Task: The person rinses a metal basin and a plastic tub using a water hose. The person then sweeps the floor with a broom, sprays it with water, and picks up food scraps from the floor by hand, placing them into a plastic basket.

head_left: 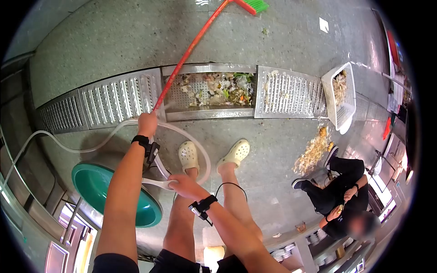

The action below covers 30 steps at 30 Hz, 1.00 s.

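My left hand [147, 124] is closed on a clear whitish hose [207, 164], and a faint streak, perhaps water, shows in front of it. A red-handled broom [186, 53] reaches from this hand to its green bristles at the top; whether the hand also grips the handle I cannot tell. Lower down, my right hand [184, 186] is closed on a looped part of the hose, with a pale section sticking out leftward. Ahead is an uncovered floor drain [210, 111] with wet food scraps [230, 86] inside. Below my left forearm sits a green basin [88, 179].
Perforated metal covers [120, 94] flank the drain. A white basket [325, 86] with peelings stands at the right, near a heap of peelings [314, 152] on the floor. A seated person [339, 184] in black handles something small. My pale clogs [236, 152] stand behind the drain.
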Motion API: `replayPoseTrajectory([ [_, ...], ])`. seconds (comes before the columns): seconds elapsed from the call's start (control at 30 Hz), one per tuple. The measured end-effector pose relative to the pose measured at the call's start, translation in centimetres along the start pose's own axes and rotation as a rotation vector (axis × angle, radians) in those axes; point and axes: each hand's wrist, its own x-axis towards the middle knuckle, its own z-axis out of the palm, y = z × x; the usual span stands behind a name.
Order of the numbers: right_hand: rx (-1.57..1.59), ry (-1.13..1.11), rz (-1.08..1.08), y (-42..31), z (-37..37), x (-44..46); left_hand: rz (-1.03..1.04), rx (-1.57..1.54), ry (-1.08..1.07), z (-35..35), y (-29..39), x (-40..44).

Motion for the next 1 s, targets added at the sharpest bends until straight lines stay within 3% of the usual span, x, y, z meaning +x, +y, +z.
replayPoseTrajectory([
  [0.07, -0.057, 0.026, -0.005, 0.1, -0.4, 0.0, -0.002, -0.022, 0.048, 0.1, 0.2, -0.2],
  [0.17, -0.099, -0.034, 0.015, 0.6, -1.2, -0.2, 0.157, 0.085, 0.224, 1.7, -2.4, 1.4],
  [0.27, -0.116, 0.008, -0.088, 2.3, -1.5, -0.7, 0.331, 0.285, 0.301, 2.7, -0.7, -1.4],
  [0.37, -0.106, -0.063, -0.004, 2.5, -3.3, -2.1, 0.309, 0.230, 0.332, 5.2, 0.0, -3.0],
  [0.53, 0.051, 0.043, 0.116, 4.4, -5.8, -4.8, 0.231, 0.179, 0.444, 9.4, -0.2, -4.2],
  [0.67, 0.036, 0.104, 0.134, 5.3, -8.5, -6.0, 0.071, -0.220, 0.410, 13.5, -3.6, -0.9],
  [0.77, -0.009, 0.112, 0.114, 7.2, -10.3, -5.9, -0.191, -0.738, 0.145, 12.5, 0.8, -4.3],
  [0.87, -0.081, 0.185, 0.003, 8.8, -11.7, -5.2, -0.234, -0.978, 0.175, 13.1, 1.0, -3.3],
  [1.0, -0.249, 0.156, 0.095, 3.3, -14.9, -5.6, -0.141, -1.042, 0.168, 13.2, 0.3, -2.5],
])
